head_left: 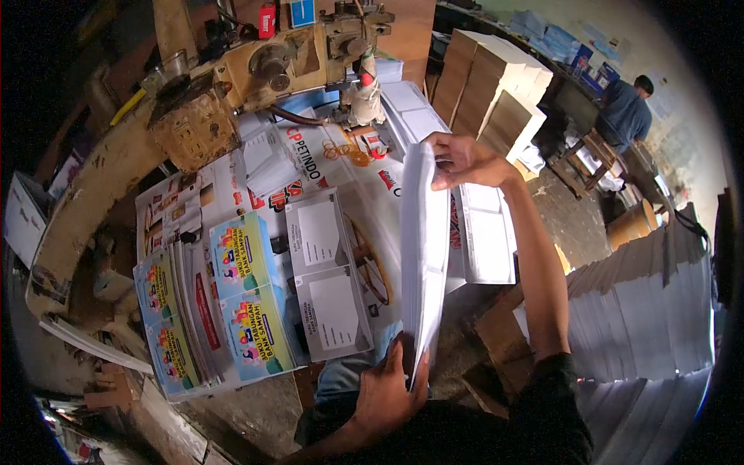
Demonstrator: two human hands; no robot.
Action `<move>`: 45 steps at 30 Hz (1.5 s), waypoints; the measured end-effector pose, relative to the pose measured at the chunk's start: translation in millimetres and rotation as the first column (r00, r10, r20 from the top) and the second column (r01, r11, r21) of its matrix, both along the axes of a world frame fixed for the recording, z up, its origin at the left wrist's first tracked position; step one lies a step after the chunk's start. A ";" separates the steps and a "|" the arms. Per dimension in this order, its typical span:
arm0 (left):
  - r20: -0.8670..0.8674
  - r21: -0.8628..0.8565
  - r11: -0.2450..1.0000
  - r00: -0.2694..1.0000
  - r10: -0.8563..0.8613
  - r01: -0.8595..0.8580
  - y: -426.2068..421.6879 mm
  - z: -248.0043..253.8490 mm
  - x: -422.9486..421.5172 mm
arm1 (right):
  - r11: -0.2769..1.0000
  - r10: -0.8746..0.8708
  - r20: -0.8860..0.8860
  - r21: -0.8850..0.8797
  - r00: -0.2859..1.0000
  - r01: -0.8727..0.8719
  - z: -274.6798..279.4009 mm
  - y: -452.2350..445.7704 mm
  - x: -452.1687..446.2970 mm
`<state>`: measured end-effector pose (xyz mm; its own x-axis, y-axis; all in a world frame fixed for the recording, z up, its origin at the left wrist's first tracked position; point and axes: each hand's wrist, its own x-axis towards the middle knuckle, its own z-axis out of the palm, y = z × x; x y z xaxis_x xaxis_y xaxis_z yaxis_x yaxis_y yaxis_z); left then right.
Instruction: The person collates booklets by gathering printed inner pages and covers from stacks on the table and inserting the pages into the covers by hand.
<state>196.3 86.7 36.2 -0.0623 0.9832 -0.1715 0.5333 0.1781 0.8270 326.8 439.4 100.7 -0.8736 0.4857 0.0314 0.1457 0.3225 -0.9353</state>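
Observation:
A thick sheaf of white paper sheets [422, 256] stands on its long edge between my two hands, its sheets slightly bowed. My right hand [471, 161] grips the far end, thumb on one side and fingers over the top corner. At the near end, my left hand [390, 391] pinches the bottom corner between thumb and fingers. Left of the sheaf lies a stack of grey-and-white printed sheets [322, 267]. Beyond that are blue covers [246, 267] reading "Buku Tabungan Bank Sampah". Another stack of printed sheets [490, 242] lies to the right, partly behind my right arm.
A worn machine [205, 124] overhangs the table's far side. Rubber bands [350, 153] lie on the printed banner [310, 155] covering the table. Tall paper stacks [639, 314] rise at right, with more stacks [492, 81] behind. A person [626, 115] sits farther back.

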 end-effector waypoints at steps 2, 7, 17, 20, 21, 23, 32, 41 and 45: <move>-0.171 0.081 0.992 0.979 0.111 -0.098 3.4 1.1 2.5 | 0.999 -0.014 -0.078 -0.047 0.997 0.011 -13.1 7.5 13.3; 0.051 0.137 0.991 0.999 0.001 -0.008 19.2 -57.9 5.7 | 0.989 -0.044 0.042 -0.142 0.998 0.049 -60.8 15.1 39.5; 0.357 0.228 0.898 0.890 0.283 -0.377 31.0 -73.4 32.5 | 0.995 -0.030 0.070 -0.097 0.997 0.036 -73.4 7.5 31.8; 0.359 0.190 0.896 0.877 0.318 -0.403 28.8 -79.2 32.0 | 0.992 -0.058 0.031 -0.107 0.998 0.061 -90.0 22.7 32.6; 0.355 0.165 0.889 0.867 0.351 -0.427 28.2 -78.7 32.1 | 0.992 -0.086 -0.041 -0.096 0.995 0.082 -93.8 28.1 32.2; 0.451 0.063 0.849 0.774 0.444 -0.524 25.6 -70.0 32.6 | 0.995 -0.087 0.063 -0.048 0.994 0.090 -91.5 40.9 34.1; 0.787 -0.105 0.911 0.527 0.321 -0.398 11.0 -101.6 55.9 | 0.898 -0.130 0.434 0.433 0.891 -0.080 -65.7 39.3 -25.3; 0.857 -0.503 0.801 -0.066 0.511 -0.326 49.5 -121.8 64.2 | 0.805 -0.251 0.425 0.591 0.870 -0.057 -61.8 21.3 -79.7; 0.910 -0.381 0.874 0.046 0.413 -0.303 54.5 -147.1 57.9 | 0.742 -0.278 0.052 0.646 0.959 0.180 -52.6 10.0 -61.4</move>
<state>254.2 141.2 -110.9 -0.1373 0.8776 -0.4594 -0.8164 0.1624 0.5542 265.4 449.4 48.1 -0.7572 0.5844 0.2918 0.4024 0.7692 -0.4963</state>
